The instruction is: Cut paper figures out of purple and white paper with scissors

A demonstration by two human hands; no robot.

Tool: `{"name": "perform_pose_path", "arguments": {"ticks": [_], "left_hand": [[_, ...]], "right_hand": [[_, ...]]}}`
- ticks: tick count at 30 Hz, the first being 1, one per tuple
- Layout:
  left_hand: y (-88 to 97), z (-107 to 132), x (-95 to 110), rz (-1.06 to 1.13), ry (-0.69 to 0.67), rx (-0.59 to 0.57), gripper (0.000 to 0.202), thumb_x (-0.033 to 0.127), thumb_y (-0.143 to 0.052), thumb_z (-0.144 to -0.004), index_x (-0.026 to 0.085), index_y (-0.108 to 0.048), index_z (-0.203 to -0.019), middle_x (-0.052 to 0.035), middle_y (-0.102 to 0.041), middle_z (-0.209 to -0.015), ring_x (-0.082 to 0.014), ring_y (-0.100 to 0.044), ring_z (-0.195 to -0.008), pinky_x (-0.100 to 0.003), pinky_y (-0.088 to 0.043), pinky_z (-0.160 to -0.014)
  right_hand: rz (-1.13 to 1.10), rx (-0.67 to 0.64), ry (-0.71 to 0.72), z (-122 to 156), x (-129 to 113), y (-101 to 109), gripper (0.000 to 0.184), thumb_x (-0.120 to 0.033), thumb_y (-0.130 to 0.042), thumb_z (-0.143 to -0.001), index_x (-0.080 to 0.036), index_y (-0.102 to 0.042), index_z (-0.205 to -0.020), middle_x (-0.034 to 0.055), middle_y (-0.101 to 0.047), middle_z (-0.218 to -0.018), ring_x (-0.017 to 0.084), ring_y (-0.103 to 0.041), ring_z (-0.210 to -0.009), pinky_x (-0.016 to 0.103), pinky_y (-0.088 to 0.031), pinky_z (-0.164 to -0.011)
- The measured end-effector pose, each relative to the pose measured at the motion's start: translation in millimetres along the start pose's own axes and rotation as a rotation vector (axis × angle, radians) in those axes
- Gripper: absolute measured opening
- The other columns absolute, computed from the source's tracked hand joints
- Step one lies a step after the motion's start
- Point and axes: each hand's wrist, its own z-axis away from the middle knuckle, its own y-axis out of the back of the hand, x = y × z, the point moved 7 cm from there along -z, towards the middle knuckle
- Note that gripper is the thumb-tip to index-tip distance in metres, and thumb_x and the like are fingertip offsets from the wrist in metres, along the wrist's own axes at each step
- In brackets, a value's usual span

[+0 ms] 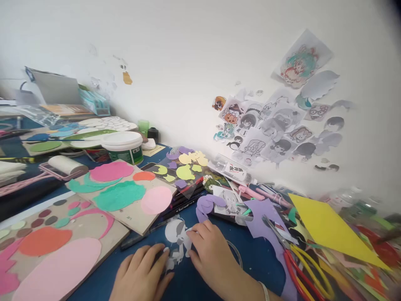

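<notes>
1. My left hand (140, 274) lies flat on the blue table (250, 255), palm down. Its fingers (158, 257) are loosely spread, and their tips rest on the lower left edge of a grey-and-white paper cutout (176, 238). I judge this weight stops the thin figure from sliding.
2. My right hand (214, 255) comes in from the other side with bent fingers, the tips meeting the cutout's right edge. I cannot tell whether they pinch the paper or only press on it.
3. The cutout lies flat on the table between both hands, just in front of a purple foam shape (206, 205).
4. Scissors (300, 259) with red and yellow handles lie to my right beside a yellow sheet (328, 228), probably kept within easy reach.
5. To my left, cardboard boards (131, 215) carry pink, green and orange shapes laid out flat and apart, so each one can be seen.
6. Printed character pictures (275, 133) are stuck on the wall ahead, likely as reference.
</notes>
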Motion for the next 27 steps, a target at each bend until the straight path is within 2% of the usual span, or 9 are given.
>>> {"name": "perform_pose_path", "arguments": {"ticks": [4,8,12,18,23,27], "left_hand": [[1.3,-6.4,5.7,0.108,-0.005,0.018,0.019,0.031,-0.049,-0.085,0.026,-0.067,-0.086,-0.0006,-0.069,-0.088,-0.0192,-0.060,-0.080,-0.029,-0.043,-0.067],[0.3,-3.8,5.7,0.253,0.046,-0.049,0.015,0.023,-0.049,-0.085,0.026,-0.064,-0.085,0.0009,-0.068,-0.086,-0.0183,-0.059,-0.081,-0.028,-0.044,-0.066],[-2.9,1.4,0.4,0.362,0.115,-0.088,0.011,0.024,-0.051,-0.084,0.025,-0.062,-0.084,-0.0002,-0.066,-0.086,-0.0183,-0.058,-0.081,-0.028,-0.045,-0.066],[-10.4,11.7,-11.6,0.423,0.230,-0.131,0.012,0.024,-0.048,-0.086,0.023,-0.060,-0.086,-0.0009,-0.064,-0.082,-0.0165,-0.057,-0.077,-0.027,-0.047,-0.067],[-9.8,9.7,-6.1,0.335,0.166,-0.110,0.018,0.029,-0.053,-0.083,0.028,-0.060,-0.100,-0.0034,-0.062,-0.097,-0.0225,-0.055,-0.091,-0.033,-0.047,-0.072],[-9.1,7.0,-0.8,0.334,0.139,-0.162,0.012,0.027,-0.051,-0.083,0.028,-0.062,-0.088,-0.0023,-0.062,-0.098,-0.0230,-0.054,-0.096,-0.034,-0.047,-0.073]], "right_hand": [[-0.019,0.022,0.041,0.0,-3.7,-11.0,0.022,-0.008,-0.058,-0.075,-0.019,-0.056,-0.094,0.0040,-0.058,-0.094,0.022,-0.049,-0.085,0.036,-0.043,-0.070],[-0.094,0.085,0.058,6.6,-8.4,-10.7,0.026,-0.004,-0.054,-0.077,-0.019,-0.057,-0.098,0.0038,-0.058,-0.097,0.020,-0.049,-0.088,0.034,-0.042,-0.073],[-0.167,0.084,0.091,9.0,-13.7,-13.1,0.019,-0.005,-0.053,-0.079,-0.019,-0.058,-0.091,0.0039,-0.058,-0.095,0.020,-0.049,-0.089,0.033,-0.042,-0.073],[-0.218,0.066,0.007,10.0,-6.3,-20.5,0.022,-0.003,-0.055,-0.076,-0.018,-0.059,-0.091,0.0049,-0.057,-0.095,0.020,-0.048,-0.088,0.033,-0.042,-0.073],[-0.316,-0.047,-0.014,4.1,-9.4,-21.7,0.026,-0.005,-0.060,-0.075,-0.020,-0.059,-0.096,0.0047,-0.052,-0.097,0.020,-0.046,-0.093,0.032,-0.042,-0.078],[-0.431,-0.187,-0.146,-1.9,-3.0,-20.9,0.016,-0.007,-0.064,-0.074,-0.019,-0.058,-0.083,0.0028,-0.050,-0.092,0.020,-0.046,-0.094,0.033,-0.041,-0.079]]}}
